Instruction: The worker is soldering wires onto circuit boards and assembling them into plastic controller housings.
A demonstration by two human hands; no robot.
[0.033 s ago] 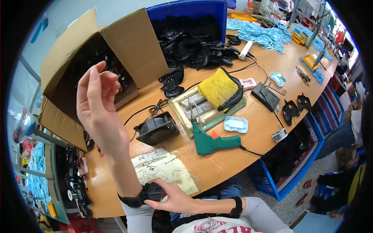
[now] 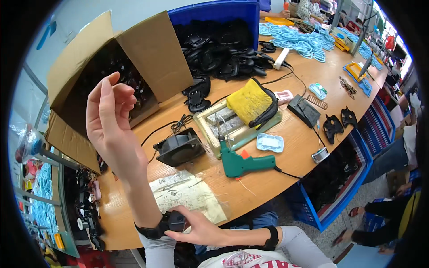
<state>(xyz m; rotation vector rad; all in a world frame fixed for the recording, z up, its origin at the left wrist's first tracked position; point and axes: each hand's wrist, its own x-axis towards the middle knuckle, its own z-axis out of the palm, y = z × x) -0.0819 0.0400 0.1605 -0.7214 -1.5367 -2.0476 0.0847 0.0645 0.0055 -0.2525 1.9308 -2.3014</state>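
My left hand (image 2: 114,120) is raised in front of an open cardboard box, fingers slightly bent and apart, with nothing in it. A black strap with a small black box-shaped device (image 2: 176,221) is fastened round my left wrist. My right hand (image 2: 202,228) reaches across and grips this device between thumb and fingers. A black strap also circles my right forearm. Beyond the hands, a green soldering gun (image 2: 246,164) leans on a wooden frame (image 2: 203,119), beside a black square fan (image 2: 181,148). A worn, pale sheet (image 2: 185,193) lies under my arms.
The cardboard box (image 2: 154,53) holds dark parts. A blue bin (image 2: 214,8) behind holds black plastic shells. A yellow cloth (image 2: 250,103), a pale blue tray (image 2: 270,143) and a solder spool (image 2: 320,155) lie on the table. Cables cross it; blue crates stand at right, with people nearby.
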